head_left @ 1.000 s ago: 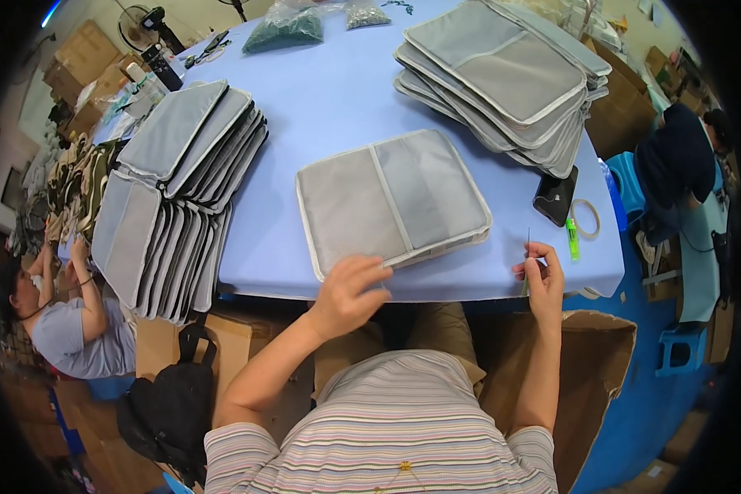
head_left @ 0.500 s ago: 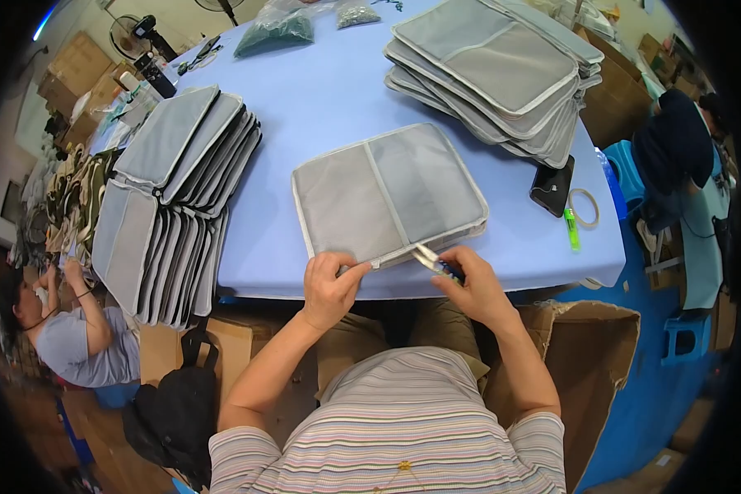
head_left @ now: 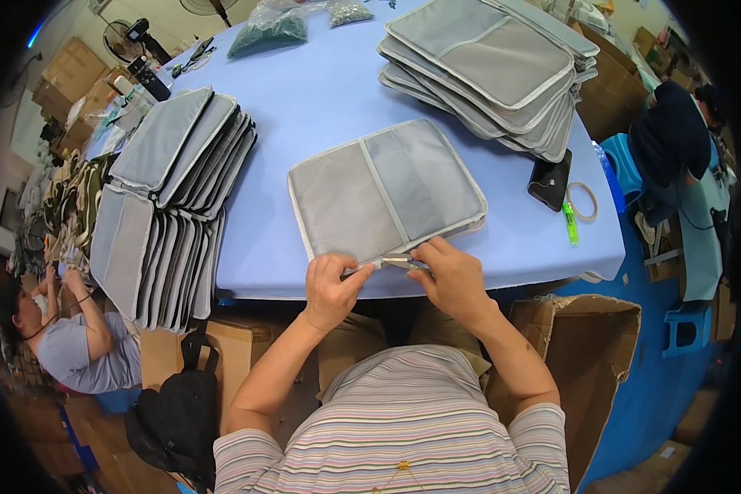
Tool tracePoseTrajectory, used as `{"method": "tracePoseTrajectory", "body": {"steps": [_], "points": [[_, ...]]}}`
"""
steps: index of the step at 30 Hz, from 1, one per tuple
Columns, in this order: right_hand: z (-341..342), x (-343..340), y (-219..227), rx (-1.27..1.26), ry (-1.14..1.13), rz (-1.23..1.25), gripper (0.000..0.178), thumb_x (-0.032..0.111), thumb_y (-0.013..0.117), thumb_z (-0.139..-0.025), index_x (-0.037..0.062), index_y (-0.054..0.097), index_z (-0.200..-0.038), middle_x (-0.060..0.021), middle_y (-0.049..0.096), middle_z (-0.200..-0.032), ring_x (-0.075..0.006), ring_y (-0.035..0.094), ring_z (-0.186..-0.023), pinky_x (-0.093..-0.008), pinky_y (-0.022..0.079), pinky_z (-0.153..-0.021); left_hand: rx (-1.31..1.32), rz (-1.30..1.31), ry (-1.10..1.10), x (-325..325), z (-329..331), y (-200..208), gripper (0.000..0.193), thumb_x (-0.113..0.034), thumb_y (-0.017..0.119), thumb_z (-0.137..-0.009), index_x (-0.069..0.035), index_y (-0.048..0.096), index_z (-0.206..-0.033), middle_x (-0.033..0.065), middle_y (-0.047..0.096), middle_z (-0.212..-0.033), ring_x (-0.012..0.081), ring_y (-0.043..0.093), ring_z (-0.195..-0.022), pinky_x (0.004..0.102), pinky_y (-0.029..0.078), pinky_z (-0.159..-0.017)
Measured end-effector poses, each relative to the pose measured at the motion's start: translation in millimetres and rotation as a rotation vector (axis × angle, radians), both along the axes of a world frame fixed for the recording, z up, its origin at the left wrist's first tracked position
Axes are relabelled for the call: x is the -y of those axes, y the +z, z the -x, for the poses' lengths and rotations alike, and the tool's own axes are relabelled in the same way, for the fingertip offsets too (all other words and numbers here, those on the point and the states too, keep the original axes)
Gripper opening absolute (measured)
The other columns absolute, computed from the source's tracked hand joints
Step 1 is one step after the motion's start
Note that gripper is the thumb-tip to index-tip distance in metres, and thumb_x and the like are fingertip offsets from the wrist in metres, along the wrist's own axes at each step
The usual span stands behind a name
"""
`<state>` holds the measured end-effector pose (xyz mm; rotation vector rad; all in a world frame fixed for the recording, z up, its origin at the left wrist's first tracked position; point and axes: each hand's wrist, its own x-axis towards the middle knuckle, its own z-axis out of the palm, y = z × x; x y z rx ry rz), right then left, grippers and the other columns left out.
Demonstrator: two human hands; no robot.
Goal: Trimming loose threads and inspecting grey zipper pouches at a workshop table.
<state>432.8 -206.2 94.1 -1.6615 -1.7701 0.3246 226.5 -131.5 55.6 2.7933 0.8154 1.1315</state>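
A flat grey fabric bag with pale piped edges and a strip across it lies on the table before me. My left hand is closed, pinching the bag's near edge by its corner between thumb and fingers. Just right of it, my right hand is closed around small metal-bladed thread snips. Their blades point left along the bag's near edge, with the tips close to my left fingertips. My fingers cover most of the snips' handle. Whether the blades touch the fabric or a thread, I cannot make out.
Grey bags stand in a leaning stack at left; another pile lies far right. A phone, a tape roll and a green marker lie near the right edge. An open carton stands beside me; a person sits at left.
My right hand has moved slightly left and turned, bringing the snips' blades to the bag's near edge by my left fingers. The left hand keeps its pinch.
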Motion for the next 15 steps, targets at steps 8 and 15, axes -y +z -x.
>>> {"method": "tracePoseTrajectory", "body": {"steps": [8,15], "points": [[-0.4,-3.2,3.5,0.062,0.021,-0.041,0.019,0.013,0.070,-0.071,0.0061,0.058,-0.084,-0.0068,0.056,-0.080,-0.0296,0.057,-0.067,-0.0369,0.044,-0.055,0.022,0.038,0.038,-0.8,-3.8,5.8,0.025,-0.004,0.066,-0.067,-0.014,0.067,-0.090,0.0020,0.053,-0.079,0.0203,0.050,-0.073,0.0323,0.037,-0.063],[-19.7,-4.3,-15.6,-0.152,-0.022,-0.238,0.030,0.010,0.073,-0.066,0.0090,0.062,-0.093,-0.0068,0.057,-0.083,-0.0258,0.057,-0.068,-0.0342,0.045,-0.056,0.118,0.398,-0.077,-28.5,-6.9,27.2,0.015,-0.002,0.067,-0.069,-0.008,0.067,-0.082,0.0048,0.051,-0.069,0.0197,0.049,-0.064,0.0303,0.038,-0.057]]}}
